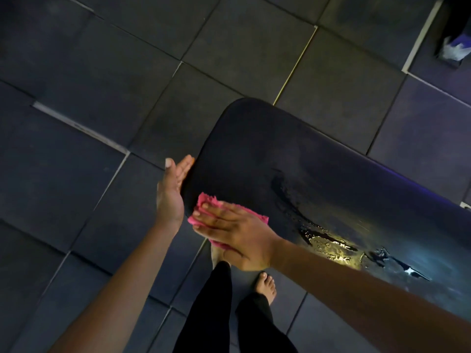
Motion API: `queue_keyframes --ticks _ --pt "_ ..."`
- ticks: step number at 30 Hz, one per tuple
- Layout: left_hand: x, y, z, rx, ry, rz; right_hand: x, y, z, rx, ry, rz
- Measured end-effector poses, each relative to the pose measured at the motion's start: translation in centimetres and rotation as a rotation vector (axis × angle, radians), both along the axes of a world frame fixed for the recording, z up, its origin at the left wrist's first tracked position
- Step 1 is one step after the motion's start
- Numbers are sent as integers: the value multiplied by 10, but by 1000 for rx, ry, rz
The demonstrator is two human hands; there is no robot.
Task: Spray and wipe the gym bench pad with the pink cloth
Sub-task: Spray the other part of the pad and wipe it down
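The black bench pad (257, 149) runs from the centre to the right edge, its rounded end towards the upper left. Wet streaks glisten on its right half. The pink cloth (207, 201) lies on the pad's near corner. My right hand (237, 231) presses flat on the cloth, fingers stretched out towards the left. My left hand (172, 189) rests with its palm against the pad's left end edge, fingers straight and holding nothing. No spray bottle is in view.
Dark rubber floor tiles (102, 72) surround the bench. My bare feet (266, 285) and black-trousered legs stand at the pad's near side. A dark object with a white patch (452, 50) sits on the floor at the top right.
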State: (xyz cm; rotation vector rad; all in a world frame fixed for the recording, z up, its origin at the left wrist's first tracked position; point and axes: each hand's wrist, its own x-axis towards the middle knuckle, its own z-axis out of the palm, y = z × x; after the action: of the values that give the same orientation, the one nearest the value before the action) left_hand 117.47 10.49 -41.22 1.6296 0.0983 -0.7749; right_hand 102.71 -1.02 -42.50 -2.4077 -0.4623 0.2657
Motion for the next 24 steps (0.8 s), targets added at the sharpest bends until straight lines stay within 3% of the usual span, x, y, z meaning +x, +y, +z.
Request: queue_keyframes --ticks 3,5,8,10,13,15,21,24 --pt "-28 2 9 125 -161 -29 -22 2 8 150 16 -53" --pt "-51 1 13 192 -248 -15 -35 -5 18 363 95 -207" --pt "-87 1 16 255 -369 -33 -55 -30 47 853 302 -711" --pt "-108 0 16 302 -456 -145 -60 -57 58 1033 336 -1050" --pt "-136 -4 12 333 -569 -329 -59 -106 61 787 127 -1197" --pt "-147 -8 8 345 -580 -373 -45 -135 54 668 89 -1205" --pt "-168 -19 1 337 -530 -211 11 -146 8 -83 75 -819" --pt "-170 -18 -6 347 -556 -193 5 -133 3 -163 41 -689"
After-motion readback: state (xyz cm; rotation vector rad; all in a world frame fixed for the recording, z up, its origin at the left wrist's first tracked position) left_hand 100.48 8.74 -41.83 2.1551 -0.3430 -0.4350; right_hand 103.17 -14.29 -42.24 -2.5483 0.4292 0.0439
